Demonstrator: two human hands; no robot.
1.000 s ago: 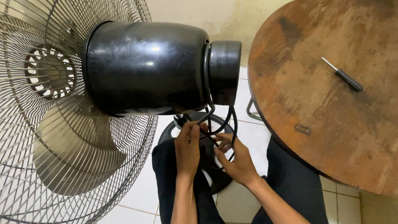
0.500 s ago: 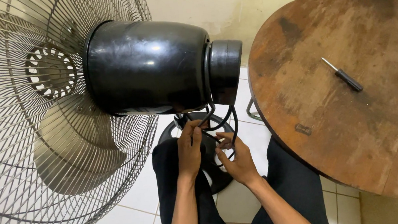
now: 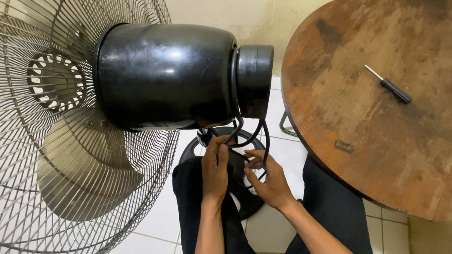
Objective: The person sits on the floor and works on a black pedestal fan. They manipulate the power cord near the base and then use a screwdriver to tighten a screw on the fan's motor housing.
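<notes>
Both hands work under the motor housing [image 3: 165,77]: left hand [image 3: 215,168] and right hand [image 3: 270,182] each grip the black cable [image 3: 262,140] (housing not yet opened; screwdriver [image 3: 388,84] idle on desk [image 3: 413,150]).

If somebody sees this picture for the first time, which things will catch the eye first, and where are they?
The big black motor housing of a standing fan fills the upper left, with its wire grille behind. Just below it, the left hand and right hand touch black cables. At right, a small screwdriver lies on a worn round wooden table.
</notes>
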